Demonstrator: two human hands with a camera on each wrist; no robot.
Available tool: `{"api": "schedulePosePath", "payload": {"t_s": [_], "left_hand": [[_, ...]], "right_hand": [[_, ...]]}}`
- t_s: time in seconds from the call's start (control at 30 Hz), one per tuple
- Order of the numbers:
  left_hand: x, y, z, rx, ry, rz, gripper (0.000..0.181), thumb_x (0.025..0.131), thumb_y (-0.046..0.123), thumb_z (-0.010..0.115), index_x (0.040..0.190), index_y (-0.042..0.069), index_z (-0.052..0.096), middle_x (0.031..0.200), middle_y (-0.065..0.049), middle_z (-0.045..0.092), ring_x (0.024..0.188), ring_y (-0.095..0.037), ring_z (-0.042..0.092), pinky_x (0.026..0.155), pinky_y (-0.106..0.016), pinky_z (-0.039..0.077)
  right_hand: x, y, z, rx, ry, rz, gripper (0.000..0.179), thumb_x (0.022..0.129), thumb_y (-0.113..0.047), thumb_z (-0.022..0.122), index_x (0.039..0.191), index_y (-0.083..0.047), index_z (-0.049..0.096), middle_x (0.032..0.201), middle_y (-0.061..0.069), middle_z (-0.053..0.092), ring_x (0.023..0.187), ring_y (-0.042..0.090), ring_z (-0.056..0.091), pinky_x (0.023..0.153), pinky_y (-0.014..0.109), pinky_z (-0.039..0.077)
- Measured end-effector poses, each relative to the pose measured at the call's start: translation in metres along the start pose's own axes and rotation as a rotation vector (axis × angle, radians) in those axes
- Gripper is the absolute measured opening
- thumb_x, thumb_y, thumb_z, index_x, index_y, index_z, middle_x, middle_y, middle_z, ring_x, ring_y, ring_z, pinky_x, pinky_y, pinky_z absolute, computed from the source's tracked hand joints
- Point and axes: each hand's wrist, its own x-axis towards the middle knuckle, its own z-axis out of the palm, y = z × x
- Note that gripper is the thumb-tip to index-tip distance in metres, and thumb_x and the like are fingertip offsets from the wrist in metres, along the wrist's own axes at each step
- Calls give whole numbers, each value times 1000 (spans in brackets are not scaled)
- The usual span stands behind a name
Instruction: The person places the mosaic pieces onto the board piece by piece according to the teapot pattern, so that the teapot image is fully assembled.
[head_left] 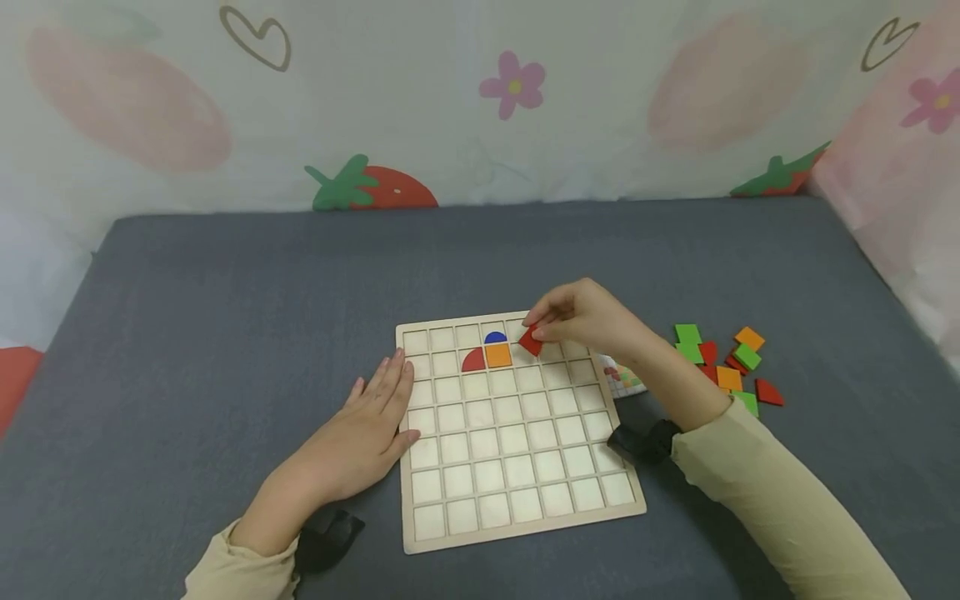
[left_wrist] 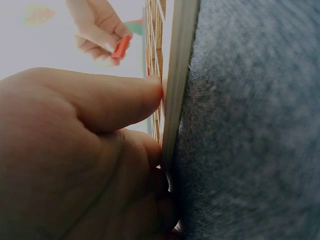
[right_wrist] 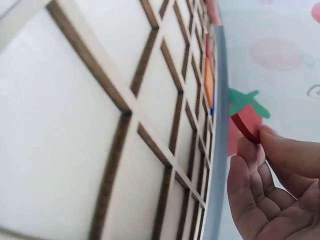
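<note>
A wooden grid board lies on the grey cloth. My left hand rests along its left edge, fingers straight and thumb on the frame. In the left wrist view the thumb touches the board's rim. My right hand pinches a red tile between thumb and fingers, over the board's upper part. The same red tile is held above the grid in the right wrist view. In the board's upper cells sit a blue half-round piece, an orange square and a red quarter-round piece.
Right of the board lie several loose tiles, among them a green square, an orange square and a red quarter-round piece. A printed card lies partly under the board's right edge. A patterned curtain hangs behind the table.
</note>
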Motion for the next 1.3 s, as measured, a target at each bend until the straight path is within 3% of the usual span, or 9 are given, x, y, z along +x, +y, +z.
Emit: {"api": "schedulePosePath", "payload": {"t_s": [0.3,0.6,0.93,1.3], "left_hand": [[-1,-1,1,5,1,-4,70,100,26,47,148,-6,8,155,-20,-1,142,-35,3,110,-56,12],[1,-1,1,10,20,10,70,99,25,47,148,-6,9,155,-21,0,142,-35,4,110,-57,13],[2,0,-1,3,9,12,70,99,25,48,148,-7,8,155,-21,0,142,-36,3,110,-57,12],[2,-1,2,10,11,13,70,99,26,48,148,-6,8,156,-20,-1,142,-35,3,110,-58,12]], "right_hand": [[13,3,10,-87,-20,64,8,83,-1,71,90,0,69,76,4,67,75,18,59,69,28,47],[14,0,10,-206,1,37,7,82,-4,72,89,-2,74,86,6,71,82,18,63,76,32,49],[16,-1,12,-312,17,24,6,81,-8,74,87,-7,77,85,2,72,88,19,63,79,34,49],[12,3,10,-350,12,27,4,80,-9,76,84,-8,75,79,-1,70,76,15,61,70,31,49]]}}
